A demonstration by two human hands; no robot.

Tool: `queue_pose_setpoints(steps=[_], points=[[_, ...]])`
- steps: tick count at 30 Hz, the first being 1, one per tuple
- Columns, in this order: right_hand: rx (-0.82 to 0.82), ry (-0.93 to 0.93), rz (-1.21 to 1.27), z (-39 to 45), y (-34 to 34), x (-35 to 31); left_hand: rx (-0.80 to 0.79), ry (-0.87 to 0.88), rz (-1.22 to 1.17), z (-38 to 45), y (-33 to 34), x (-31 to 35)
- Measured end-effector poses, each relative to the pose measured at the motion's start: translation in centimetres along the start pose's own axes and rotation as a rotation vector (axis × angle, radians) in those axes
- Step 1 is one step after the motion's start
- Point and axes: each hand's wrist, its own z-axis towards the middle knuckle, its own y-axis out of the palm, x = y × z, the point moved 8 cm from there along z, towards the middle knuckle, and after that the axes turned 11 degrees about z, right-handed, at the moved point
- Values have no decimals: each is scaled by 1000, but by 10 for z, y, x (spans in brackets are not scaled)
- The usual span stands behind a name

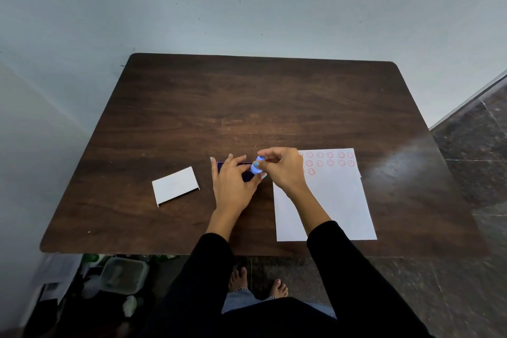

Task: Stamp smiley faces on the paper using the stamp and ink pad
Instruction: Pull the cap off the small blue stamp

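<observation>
Stamp, small light-blue plastic (257,166), pinched in right hand grip (282,170) | over dark purple ink pad (247,173), steadied by left hand (233,184) clasping it | white paper sheet with red smiley rows (329,200) lies at 3 o'clock, right hand nearer.

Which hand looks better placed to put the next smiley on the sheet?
The right hand: it already pinches the blue stamp and lies nearest the paper. The left hand rests on the ink pad.
</observation>
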Motion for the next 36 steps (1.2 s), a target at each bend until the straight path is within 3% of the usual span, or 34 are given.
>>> queue_pose_setpoints(steps=[8,17,19,23,26,31,36], points=[[-157,42,38,-1,8,3,-1,10,-34,-2,9,-1],[-196,4,148,3,3,2,-4,58,-2,-2,17,1],[-147,33,320,5,-5,3,16,74,13,-8,18,3],[-74,287,970,7,-13,15,72,108,112,-32,24,7],[-74,400,1303,4,-11,19,98,138,209,-43,30,8],[-88,494,1566,-2,-4,20,131,203,347,-55,39,11],[-100,525,1629,-4,1,19,82,207,362,-57,43,9]])
